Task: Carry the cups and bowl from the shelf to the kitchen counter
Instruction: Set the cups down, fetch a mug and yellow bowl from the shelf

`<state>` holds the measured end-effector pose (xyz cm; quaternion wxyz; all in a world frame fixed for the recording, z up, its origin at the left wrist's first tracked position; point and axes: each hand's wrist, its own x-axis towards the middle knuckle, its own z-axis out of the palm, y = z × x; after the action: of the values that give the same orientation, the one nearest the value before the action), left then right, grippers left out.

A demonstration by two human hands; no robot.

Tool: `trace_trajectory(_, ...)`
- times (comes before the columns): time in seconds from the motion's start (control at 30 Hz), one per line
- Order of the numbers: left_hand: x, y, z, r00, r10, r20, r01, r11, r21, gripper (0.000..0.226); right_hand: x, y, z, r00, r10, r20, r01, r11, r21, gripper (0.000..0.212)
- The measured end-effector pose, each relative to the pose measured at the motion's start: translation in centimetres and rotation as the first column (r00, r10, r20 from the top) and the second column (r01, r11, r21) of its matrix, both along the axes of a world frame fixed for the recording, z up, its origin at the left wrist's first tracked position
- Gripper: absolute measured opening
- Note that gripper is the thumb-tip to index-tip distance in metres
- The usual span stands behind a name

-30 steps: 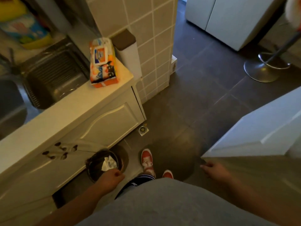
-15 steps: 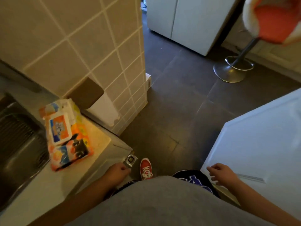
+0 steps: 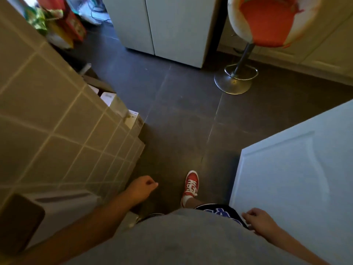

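Empty hands above the dark tiled floor [image 3: 181, 115]; no cups or bowl in view.
Fingers [image 3: 152, 185] of the left hand [image 3: 142, 189] and of the right hand [image 3: 257, 219] hang loosely curled, holding nothing. Cups seen: none; bowls: none; the shelf is also out of view, so I cannot tell which hand is nearer. Ahead stand one white cabinet [image 3: 177, 25] and one orange-and-white bar stool [image 3: 267, 22].

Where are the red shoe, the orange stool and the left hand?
red shoe [image 3: 191, 185]: head view, on its white laces.
orange stool [image 3: 267, 22]: head view, on the orange seat cushion.
left hand [image 3: 142, 189]: head view, on the back of the hand.
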<state>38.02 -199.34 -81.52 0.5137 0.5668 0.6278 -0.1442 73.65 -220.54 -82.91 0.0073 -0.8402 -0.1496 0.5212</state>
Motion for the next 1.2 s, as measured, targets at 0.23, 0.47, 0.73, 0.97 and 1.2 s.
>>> trace_trajectory(0.23,0.5,6.5,1.1,0.992,0.114,-0.054,-0.114,0.993,-0.004,0.018,5.4,16.0,1.6,0.988,0.152,-0.025,-0.149,0.985,0.086,0.028)
trace_trajectory(0.47,-0.1,12.6,0.2,0.975,0.192,-0.112,-0.202,0.976,-0.083,0.01,6.9,33.1,2.1,0.943,0.331,-0.034,-0.32,0.93,0.18,0.019)
trace_trajectory(0.73,2.6,26.8,-0.5,0.98,0.144,-0.139,-0.166,0.973,-0.158,0.017,9.7,45.8,3.0,0.929,0.369,0.011,-0.364,0.913,0.184,0.017)
trace_trajectory(0.97,9.3,41.1,1.6,0.989,0.097,-0.112,-0.102,0.994,-0.041,0.026,14.5,50.6,2.9,0.969,0.235,0.072,-0.241,0.966,0.094,0.019)
trace_trajectory(1.2,14.9,53.3,1.1,0.989,0.113,-0.091,-0.111,0.993,0.029,0.026,19.7,60.1,1.0,0.953,0.297,0.055,-0.298,0.955,0.013,0.025)
